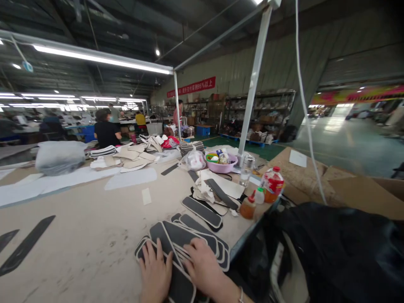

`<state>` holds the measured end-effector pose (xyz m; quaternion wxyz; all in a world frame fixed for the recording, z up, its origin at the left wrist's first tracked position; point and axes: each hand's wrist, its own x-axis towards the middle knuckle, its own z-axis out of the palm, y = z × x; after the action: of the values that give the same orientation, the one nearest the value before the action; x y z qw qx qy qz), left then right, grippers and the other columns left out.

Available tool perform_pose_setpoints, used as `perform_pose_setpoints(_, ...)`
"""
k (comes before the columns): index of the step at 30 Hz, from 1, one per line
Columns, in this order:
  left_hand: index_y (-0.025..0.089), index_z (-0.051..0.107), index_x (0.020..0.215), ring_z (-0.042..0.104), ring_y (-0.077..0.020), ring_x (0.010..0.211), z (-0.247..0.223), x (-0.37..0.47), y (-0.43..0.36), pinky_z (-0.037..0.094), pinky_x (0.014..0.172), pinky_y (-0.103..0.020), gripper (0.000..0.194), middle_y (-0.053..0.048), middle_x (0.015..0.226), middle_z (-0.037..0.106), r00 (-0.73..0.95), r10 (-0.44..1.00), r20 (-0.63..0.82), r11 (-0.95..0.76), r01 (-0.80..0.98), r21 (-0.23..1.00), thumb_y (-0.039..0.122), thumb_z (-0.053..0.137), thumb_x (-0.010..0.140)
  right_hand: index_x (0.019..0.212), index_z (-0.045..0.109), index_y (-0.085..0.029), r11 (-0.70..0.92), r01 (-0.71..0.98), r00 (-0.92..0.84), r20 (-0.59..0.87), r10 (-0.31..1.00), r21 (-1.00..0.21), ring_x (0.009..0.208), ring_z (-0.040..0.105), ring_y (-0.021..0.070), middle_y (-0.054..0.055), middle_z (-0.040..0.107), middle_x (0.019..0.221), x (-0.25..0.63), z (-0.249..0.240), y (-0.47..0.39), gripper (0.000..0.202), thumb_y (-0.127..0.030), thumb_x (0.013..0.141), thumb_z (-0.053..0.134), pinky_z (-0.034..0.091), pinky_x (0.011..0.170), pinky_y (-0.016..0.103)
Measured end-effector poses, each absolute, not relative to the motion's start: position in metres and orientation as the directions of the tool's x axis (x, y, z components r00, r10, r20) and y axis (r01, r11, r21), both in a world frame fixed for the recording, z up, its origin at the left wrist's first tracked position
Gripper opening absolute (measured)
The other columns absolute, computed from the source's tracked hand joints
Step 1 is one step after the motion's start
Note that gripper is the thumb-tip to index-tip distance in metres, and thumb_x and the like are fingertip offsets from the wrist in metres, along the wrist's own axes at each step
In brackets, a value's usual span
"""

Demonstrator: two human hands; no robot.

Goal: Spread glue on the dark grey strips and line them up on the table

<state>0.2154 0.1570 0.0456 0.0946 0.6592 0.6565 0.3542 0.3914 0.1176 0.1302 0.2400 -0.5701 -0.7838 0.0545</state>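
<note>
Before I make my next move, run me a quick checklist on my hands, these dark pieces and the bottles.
1. Left hand on the dark pale-edged pieces: ok, fingers spread.
2. Right hand on them too: ok, fingers bent; firm grip, cannot tell.
3. Pieces squared into one even stack: not ok, they fan out and cross.
4. Undersides of the pieces: cannot tell, hidden.
5. Red-tipped bottle upright: ok.
6. Large red-capped bottle upright, cap on: ok.
</note>
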Motion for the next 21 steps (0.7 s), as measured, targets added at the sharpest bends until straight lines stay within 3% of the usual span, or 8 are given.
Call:
perform_pose_setpoints(4, 0.007, 0.039, 0.137, 0.018, -0.0425, 0.136, 0.046, 0.228, 0.154, 0.018, 0.105, -0.059, 0.066, -0.029, 0.146, 0.024, -0.134, 0.950, 0.282, 0.011, 0.917, 0.400, 0.046, 0.040, 0.083, 0.116, 0.060, -0.018, 0.113, 0.914, -0.013, 0.248, 0.969, -0.390, 0.106, 0.054, 0.0186, 0.008, 0.061, 0.111, 0.441, 0.149, 0.170, 0.031, -0.026, 0.087, 0.050, 0.038, 0.094, 0.024)
perform_pose_setpoints(10, 0.009, 0.035, 0.140, 0.020, -0.0413, 0.136, 0.055, 0.225, 0.158, 0.020, 0.106, -0.056, 0.068, -0.026, 0.146, 0.026, -0.139, 0.965, 0.222, 0.062, 0.945, 0.320, 0.049, 0.037, 0.084, 0.100, 0.066, -0.005, -0.200, 0.933, 0.249, 0.138, 0.959, -0.300, 0.100, 0.059, 0.0280, 0.022, 0.064, 0.101, 0.499, 0.143, 0.232, 0.029, -0.025, 0.085, 0.052, 0.041, 0.086, 0.035)
perform_pose_setpoints(13, 0.009, 0.035, 0.140, 0.022, -0.0422, 0.135, 0.056, 0.224, 0.161, 0.021, 0.106, -0.056, 0.068, -0.027, 0.145, 0.028, -0.142, 0.966, 0.218, 0.074, 0.953, 0.293, 0.048, 0.038, 0.084, 0.097, 0.068, -0.007, -0.207, 0.938, 0.244, 0.104, 0.964, -0.278, 0.094, 0.061, 0.0260, 0.020, 0.065, 0.099, 0.496, 0.135, 0.236, 0.028, -0.027, 0.081, 0.057, 0.043, 0.082, 0.033)
perform_pose_setpoints(17, 0.010, 0.040, 0.137, 0.023, -0.0413, 0.135, 0.053, 0.218, 0.170, 0.021, 0.105, -0.057, 0.067, -0.025, 0.144, 0.032, -0.108, 0.962, 0.253, 0.029, 0.955, 0.296, 0.048, 0.043, 0.082, 0.090, 0.071, -0.016, -0.080, 0.951, 0.114, 0.098, 0.989, -0.298, 0.094, 0.061, 0.0180, 0.009, 0.068, 0.096, 0.481, 0.125, 0.233, 0.020, -0.028, 0.080, 0.058, 0.040, 0.084, 0.023)
perform_pose_setpoints(21, 0.016, 0.051, 0.129, 0.019, -0.0378, 0.137, 0.032, 0.201, 0.178, 0.021, 0.105, -0.061, 0.050, -0.019, 0.145, 0.034, -0.091, 0.949, 0.303, -0.045, 0.910, 0.413, 0.037, 0.040, 0.085, 0.111, 0.064, -0.016, -0.174, 0.943, 0.219, 0.138, 0.966, -0.284, 0.102, 0.058, 0.0194, 0.011, 0.064, 0.109, 0.493, 0.121, 0.240, 0.033, -0.033, 0.088, 0.048, 0.040, 0.088, 0.026)
